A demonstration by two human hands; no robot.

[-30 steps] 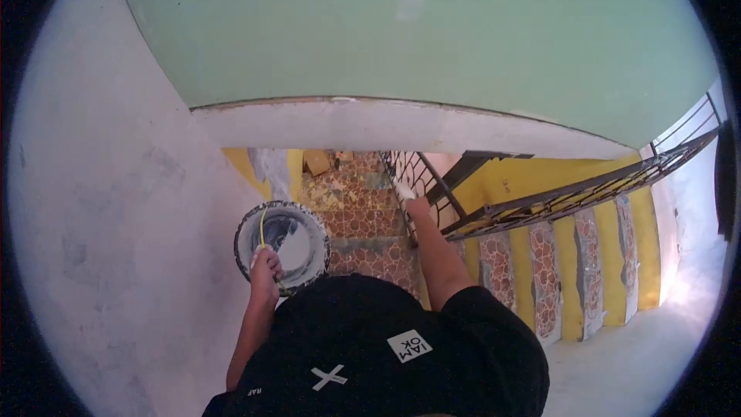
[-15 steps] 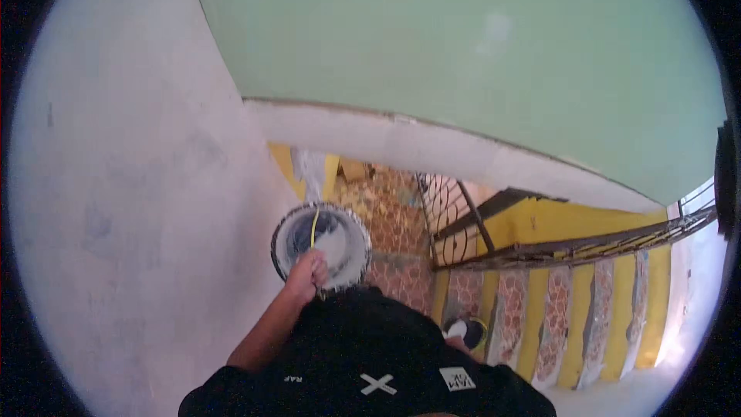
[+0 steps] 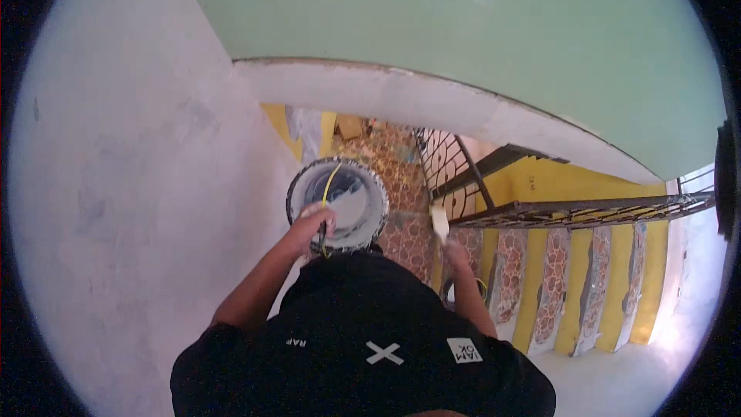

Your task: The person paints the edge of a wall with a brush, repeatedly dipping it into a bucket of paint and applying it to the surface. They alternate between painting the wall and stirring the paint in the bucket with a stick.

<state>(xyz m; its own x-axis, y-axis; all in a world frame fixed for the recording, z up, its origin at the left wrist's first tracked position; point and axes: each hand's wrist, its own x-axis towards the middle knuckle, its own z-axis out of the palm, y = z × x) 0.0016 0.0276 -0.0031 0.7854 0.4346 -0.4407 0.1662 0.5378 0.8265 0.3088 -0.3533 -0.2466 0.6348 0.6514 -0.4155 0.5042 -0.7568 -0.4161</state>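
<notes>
A paint-smeared bucket [image 3: 376, 205] hangs in front of me, held by its yellow wire handle [image 3: 332, 179]. My left hand [image 3: 312, 224] is closed around the handle's dark grip, at the bucket's near left rim. Inside are whitish paint [image 3: 349, 207] and something dark blue-grey that I cannot make out. To the right of the bucket, my right hand [image 3: 455, 251] grips a brush [image 3: 440, 222] with pale bristles pointing up and away from me. Its handle is mostly hidden in my fingers.
Stone-patterned steps with yellow risers [image 3: 556, 278] run off to the right. A metal railing [image 3: 556, 218] borders them. A pale wall [image 3: 131, 208] stands close on the left, and a green surface [image 3: 432, 23] lies ahead. Behind my right forearm is a partly hidden round container [image 3: 483, 287].
My right hand has come up into view with the brush, beside the railing. My left hand and the bucket have shifted up and slightly right in the view.
</notes>
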